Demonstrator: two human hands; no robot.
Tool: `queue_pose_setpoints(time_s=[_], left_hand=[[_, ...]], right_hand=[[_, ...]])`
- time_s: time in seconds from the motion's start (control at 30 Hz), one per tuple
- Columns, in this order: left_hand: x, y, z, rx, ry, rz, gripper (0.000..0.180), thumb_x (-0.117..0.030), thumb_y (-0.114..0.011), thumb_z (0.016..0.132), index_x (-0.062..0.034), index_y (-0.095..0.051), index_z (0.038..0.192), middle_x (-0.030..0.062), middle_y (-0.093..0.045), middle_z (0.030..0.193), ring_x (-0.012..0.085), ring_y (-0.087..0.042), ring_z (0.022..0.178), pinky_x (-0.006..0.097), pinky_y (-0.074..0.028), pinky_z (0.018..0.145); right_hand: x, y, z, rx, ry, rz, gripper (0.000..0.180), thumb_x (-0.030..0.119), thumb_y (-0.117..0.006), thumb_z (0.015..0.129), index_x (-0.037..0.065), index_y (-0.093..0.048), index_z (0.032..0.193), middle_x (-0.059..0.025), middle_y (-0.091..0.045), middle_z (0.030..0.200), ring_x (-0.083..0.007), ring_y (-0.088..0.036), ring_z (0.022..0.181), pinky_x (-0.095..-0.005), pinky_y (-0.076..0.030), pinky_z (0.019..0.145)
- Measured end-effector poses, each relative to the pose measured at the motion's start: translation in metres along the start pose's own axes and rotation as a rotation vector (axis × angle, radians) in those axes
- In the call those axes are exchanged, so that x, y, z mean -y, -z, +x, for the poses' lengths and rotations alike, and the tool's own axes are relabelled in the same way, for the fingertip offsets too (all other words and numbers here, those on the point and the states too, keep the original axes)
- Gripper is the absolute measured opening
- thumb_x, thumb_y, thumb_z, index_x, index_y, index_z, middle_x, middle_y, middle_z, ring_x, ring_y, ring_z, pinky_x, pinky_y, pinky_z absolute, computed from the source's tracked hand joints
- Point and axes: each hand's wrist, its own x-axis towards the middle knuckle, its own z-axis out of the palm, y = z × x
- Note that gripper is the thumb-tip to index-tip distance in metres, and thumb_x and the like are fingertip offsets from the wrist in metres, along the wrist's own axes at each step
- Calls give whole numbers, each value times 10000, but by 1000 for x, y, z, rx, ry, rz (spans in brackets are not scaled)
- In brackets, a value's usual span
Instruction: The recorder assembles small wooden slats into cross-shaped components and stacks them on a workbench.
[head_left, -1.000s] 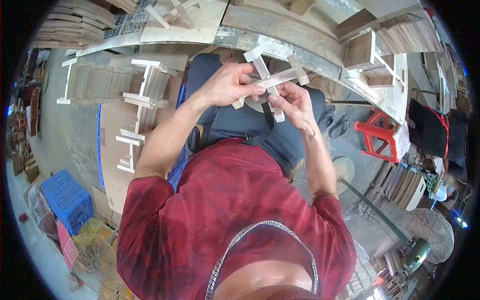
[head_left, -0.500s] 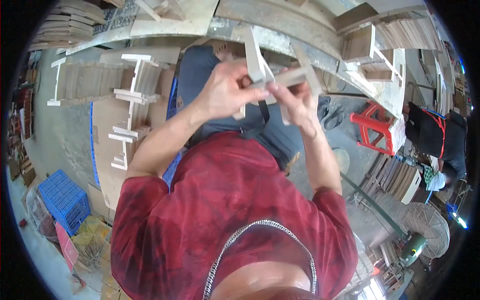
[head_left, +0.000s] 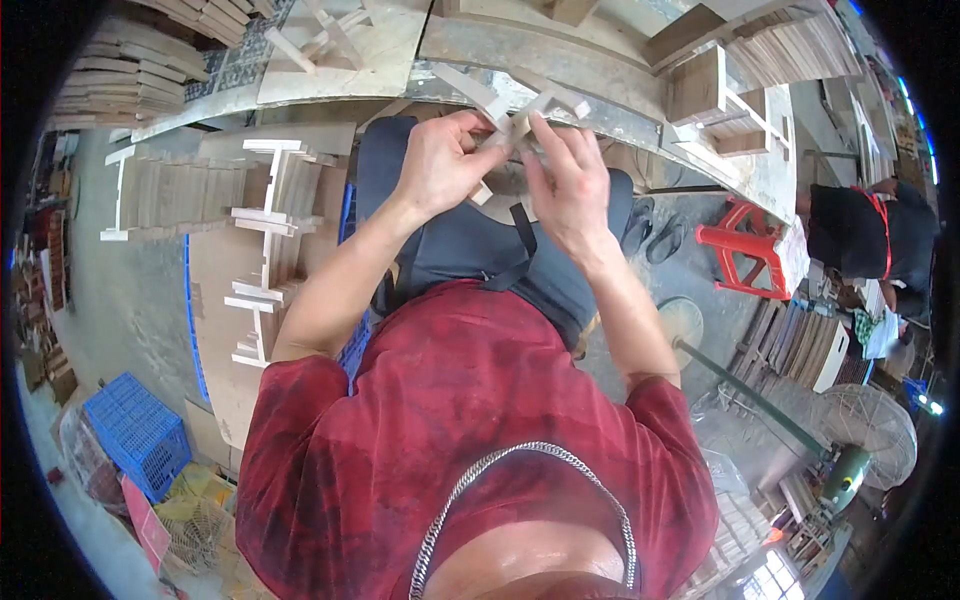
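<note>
Both hands are up at the near edge of the workbench [head_left: 640,122], above my lap. My left hand [head_left: 438,168] is closed on a pale wooden piece [head_left: 466,90], with thumb and fingers pinching it; a short wooden end [head_left: 482,192] shows below that hand. In my right hand [head_left: 570,185] a second pale wooden piece [head_left: 552,92] is gripped between thumb and fingers. The pieces meet between the hands in a crossing shape. Fingers hide the meeting point, so I cannot tell whether they are joined or only touching.
Slatted wooden parts [head_left: 330,38] lie on the bench at left, with stacked boards [head_left: 130,75] beyond. Wooden frames [head_left: 715,90] stand at right. Rows of wooden parts [head_left: 270,190] sit left of me. A red stool [head_left: 735,250], a fan [head_left: 865,435] and another person [head_left: 870,235] are at right.
Both hands have moved forward to the bench edge with the wooden pieces. The pieces have turned from upright to lying flatter, and the right hand now shows its back.
</note>
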Motion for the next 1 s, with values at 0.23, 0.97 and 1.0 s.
queue_pose_setpoints(time_s=[0.23, 0.97, 1.0], left_hand=[[30, -2, 7, 6, -22, -223, 198, -58, -722, 895, 12, -705, 1079, 81, -743, 903, 91, -670, 747, 232, -518, 646], [-3, 24, 30, 144, 281, -709, 187, -144, -711, 910, 19, -681, 996, 112, -711, 887, 164, -686, 765, 285, -535, 679], [-2, 24, 42, 150, 264, -715, 187, -144, -711, 910, 19, -681, 996, 112, -711, 887, 164, -686, 765, 285, -535, 679]], right_hand=[[-6, -14, -4, 49, 157, -47, 406, 10, -717, 778, 44, -691, 1182, -80, -637, 940, -255, -601, 833, -357, -505, 708], [-8, 53, 5, 4, -504, 551, 296, 243, -691, 961, -3, -666, 1124, -69, -657, 886, -127, -582, 757, -285, -493, 697], [-9, 58, 7, 188, -347, 270, 349, 259, -723, 929, 4, -667, 1160, -95, -663, 896, -147, -591, 754, -301, -497, 684]])
